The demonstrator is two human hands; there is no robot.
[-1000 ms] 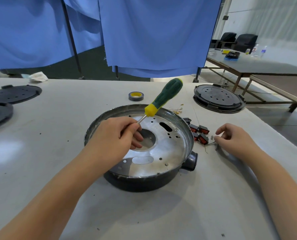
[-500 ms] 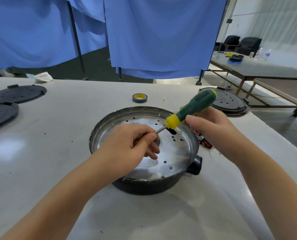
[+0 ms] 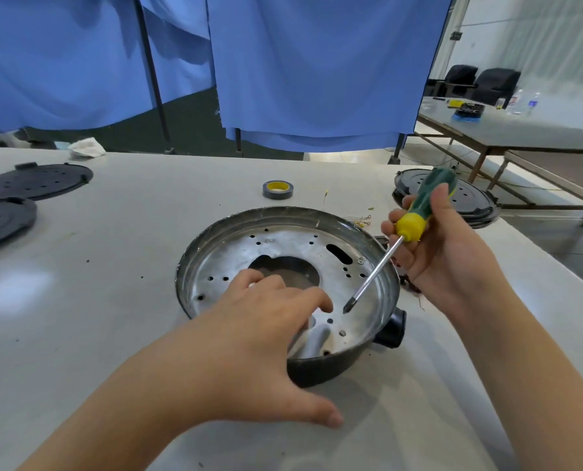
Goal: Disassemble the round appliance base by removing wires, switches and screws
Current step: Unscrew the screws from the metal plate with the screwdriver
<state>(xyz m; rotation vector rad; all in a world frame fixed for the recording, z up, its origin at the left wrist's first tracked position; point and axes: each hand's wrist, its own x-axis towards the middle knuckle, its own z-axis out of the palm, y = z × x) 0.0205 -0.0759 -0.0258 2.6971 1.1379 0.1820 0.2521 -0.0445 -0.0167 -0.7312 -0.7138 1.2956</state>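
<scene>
The round appliance base (image 3: 283, 232), a dark shell with a shiny perforated metal plate inside, sits on the white table in front of me. My right hand (image 3: 443, 253) grips the green and yellow handle of a screwdriver (image 3: 415, 222); its tip points down at the plate's near right part, just above it. My left hand (image 3: 262, 338) hovers open over the near rim of the base, fingers spread, thumb hanging outside the shell. A small screw (image 3: 360, 261) shows on the plate's right side. Red switches (image 3: 410, 285) are mostly hidden behind my right hand.
A roll of grey tape (image 3: 277, 190) lies behind the base. Black round covers lie at the far left (image 3: 35, 181) and another at the far right (image 3: 470, 198). Thin loose wires (image 3: 361, 219) lie beside the rim. Blue curtains hang beyond the table.
My right hand left the switches, took the screwdriver handle from my left hand and turned the tip down toward the plate. My left hand let go of the shaft and opened over the near rim.
</scene>
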